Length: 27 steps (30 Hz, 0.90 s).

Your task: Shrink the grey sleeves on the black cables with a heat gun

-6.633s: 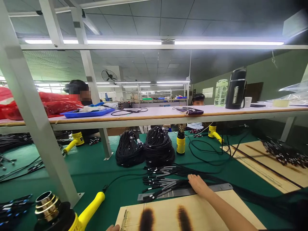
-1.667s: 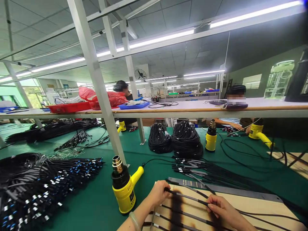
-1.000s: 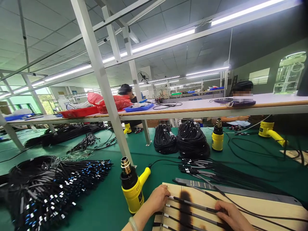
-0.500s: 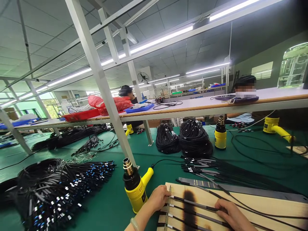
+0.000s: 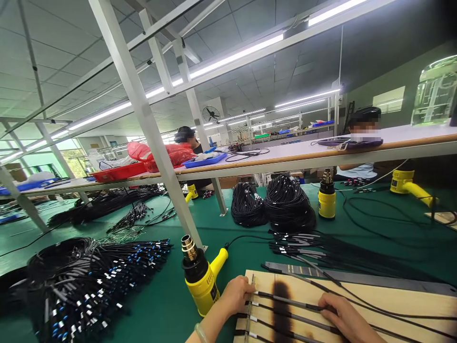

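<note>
A wooden board (image 5: 357,291) with a dark scorch mark carries several black cables in rows, their ends at a thin rail (image 5: 249,312) along its left side. My left hand (image 5: 236,296) is closed at the board's upper left corner, fingertips pinching the end of the topmost row's cable (image 5: 285,301) by the rail. On the same cable, farther right, my right hand (image 5: 341,314) is closed with thumb and fingers round its grey sleeve. Part of the lower cables is hidden beneath the right hand.
Left of the board a yellow heat gun (image 5: 200,281) stands nozzle up. A large cable bundle (image 5: 89,281) lies at the left. Behind the board are a metal ruler (image 5: 321,272), loose cables (image 5: 303,243) and coiled cables (image 5: 289,205). A slanted post (image 5: 157,143) supports the shelf (image 5: 285,155). Co-workers sit beyond.
Almost nothing differs. Both hands stay on the cable, with the right hand's fingers shifted very slightly. The whole view has moved a little.
</note>
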### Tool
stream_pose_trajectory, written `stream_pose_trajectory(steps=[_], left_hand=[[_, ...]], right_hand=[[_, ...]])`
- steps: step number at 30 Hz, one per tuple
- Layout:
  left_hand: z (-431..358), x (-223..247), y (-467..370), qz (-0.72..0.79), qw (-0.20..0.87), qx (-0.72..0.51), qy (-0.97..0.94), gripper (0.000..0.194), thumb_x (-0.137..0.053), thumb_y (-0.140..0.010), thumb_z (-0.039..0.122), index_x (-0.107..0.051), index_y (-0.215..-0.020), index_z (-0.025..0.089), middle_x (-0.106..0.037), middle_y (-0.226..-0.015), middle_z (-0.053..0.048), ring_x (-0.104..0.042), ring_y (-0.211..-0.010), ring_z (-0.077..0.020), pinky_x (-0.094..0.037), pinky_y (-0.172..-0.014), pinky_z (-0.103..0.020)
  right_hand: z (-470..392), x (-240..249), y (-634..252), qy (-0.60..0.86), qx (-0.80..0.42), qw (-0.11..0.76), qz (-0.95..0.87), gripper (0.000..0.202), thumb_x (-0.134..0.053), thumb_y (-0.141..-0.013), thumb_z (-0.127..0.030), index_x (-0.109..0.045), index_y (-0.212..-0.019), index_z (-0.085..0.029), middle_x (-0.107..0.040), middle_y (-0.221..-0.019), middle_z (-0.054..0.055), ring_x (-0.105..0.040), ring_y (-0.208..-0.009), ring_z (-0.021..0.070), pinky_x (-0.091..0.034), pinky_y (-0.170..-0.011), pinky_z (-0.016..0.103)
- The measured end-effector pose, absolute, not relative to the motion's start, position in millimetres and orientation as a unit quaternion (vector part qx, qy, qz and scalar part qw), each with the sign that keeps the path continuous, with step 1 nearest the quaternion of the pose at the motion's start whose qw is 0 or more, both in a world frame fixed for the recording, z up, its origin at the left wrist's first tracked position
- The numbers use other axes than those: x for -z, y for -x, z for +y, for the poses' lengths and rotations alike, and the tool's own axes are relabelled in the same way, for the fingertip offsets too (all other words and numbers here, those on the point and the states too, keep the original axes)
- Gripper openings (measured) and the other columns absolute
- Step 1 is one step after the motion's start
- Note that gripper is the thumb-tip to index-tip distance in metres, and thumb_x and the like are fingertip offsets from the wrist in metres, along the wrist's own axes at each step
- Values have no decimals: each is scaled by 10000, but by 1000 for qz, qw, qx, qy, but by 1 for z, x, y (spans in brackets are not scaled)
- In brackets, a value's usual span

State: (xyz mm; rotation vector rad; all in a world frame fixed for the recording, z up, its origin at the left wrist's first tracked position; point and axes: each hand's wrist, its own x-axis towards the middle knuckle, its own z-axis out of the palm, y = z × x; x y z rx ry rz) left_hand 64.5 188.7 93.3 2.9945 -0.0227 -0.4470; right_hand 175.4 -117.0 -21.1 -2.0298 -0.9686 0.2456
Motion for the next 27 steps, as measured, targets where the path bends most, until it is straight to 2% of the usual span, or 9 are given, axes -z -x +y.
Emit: stream_pose_trajectory(steps=[6,9,20,27], left_hand=[[183,-92,-61,-14,-38,138,-990,272,-427,-780,107,-631,-898,244,-581,-863,-54,-529,-921,-241,-431,-750,-315],[181,-93,-60,-20,-61,140,-988,272,-421,-787,125,-624,-921,245,-587,-910,-64,-533,-921,-245,-442,-749,-322],[175,-93,-60,-24,-92,141,-985,223,-410,-774,111,-611,-827,192,-590,-935,-81,-545,-906,-246,-435,-739,-328],[176,-92,-59,-20,-82,142,-986,214,-418,-780,117,-611,-833,194,-588,-941,-83,-547,-919,-250,-435,-750,-335]], right_hand=[[-122,21,-179,815,-97,421,-386,104,-440,-741,-153,-528,-746,-207,-628,-787,17,-571,-761,179,-398,-691,257],[-132,20,-182,812,-95,426,-388,120,-440,-689,-120,-515,-722,-208,-620,-792,25,-570,-776,183,-408,-712,263],[-157,28,-191,829,-84,412,-369,160,-442,-577,-91,-498,-660,-215,-616,-753,20,-560,-736,186,-398,-672,260],[-158,34,-191,821,-76,414,-386,179,-429,-583,-65,-501,-671,-203,-594,-758,16,-554,-732,176,-377,-670,256]])
